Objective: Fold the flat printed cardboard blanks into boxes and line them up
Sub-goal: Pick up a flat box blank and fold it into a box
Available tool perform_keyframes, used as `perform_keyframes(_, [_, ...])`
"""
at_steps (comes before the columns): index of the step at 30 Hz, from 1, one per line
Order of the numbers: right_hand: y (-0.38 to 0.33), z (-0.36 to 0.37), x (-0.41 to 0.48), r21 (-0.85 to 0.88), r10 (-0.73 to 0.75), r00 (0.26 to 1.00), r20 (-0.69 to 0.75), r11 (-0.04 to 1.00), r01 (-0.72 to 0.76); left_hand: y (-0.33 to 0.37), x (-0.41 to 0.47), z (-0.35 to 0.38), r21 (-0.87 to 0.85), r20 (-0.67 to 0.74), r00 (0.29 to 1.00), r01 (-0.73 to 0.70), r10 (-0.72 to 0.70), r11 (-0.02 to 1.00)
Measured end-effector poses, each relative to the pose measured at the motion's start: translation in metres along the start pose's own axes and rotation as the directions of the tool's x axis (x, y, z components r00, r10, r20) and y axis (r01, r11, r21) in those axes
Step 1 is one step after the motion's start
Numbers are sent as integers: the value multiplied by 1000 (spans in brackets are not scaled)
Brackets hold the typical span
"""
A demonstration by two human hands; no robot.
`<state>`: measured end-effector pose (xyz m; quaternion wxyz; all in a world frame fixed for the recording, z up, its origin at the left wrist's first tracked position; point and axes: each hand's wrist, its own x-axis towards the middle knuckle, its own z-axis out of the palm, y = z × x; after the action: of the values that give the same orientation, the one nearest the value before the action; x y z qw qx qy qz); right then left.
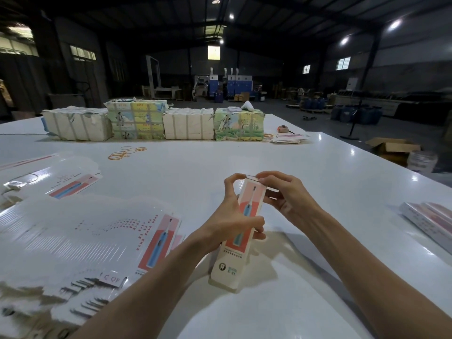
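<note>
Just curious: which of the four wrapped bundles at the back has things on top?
The rightmost bundle, colourfully printed; the other three tops look bare.

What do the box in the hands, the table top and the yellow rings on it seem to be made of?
Box: thin printed cardboard, faintly glossy; it keeps sharp creases. Table top: a hard, glossy white sheet, perhaps laminate; ceiling lamps mirror in it. Yellow rings: probably rubber bands; thin, uneven, limp loops.
</note>
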<state>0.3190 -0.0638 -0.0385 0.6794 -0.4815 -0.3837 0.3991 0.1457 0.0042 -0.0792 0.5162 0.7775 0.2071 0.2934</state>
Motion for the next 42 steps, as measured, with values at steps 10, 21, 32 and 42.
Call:
perform_keyframes(10, [-8,-1,-2,19,24,999,35,1000,-24,4,1,1,15,-28,999,-41,42,999])
perform_keyframes(21, [0,4,-2,-116,-71,996,45,990,75,7,-1,-3,-144,10,998,64,-63,988])
perform_keyframes(32, [-5,-1,-6,-119,-20,999,46,993,26,14,-8,-6,3,50,999,11,-11,1000])
perform_keyframes(42, [-15,-1,-10,-227,-65,997,28,971,70,13,-8,-3,-56,67,998,-13,17,998])
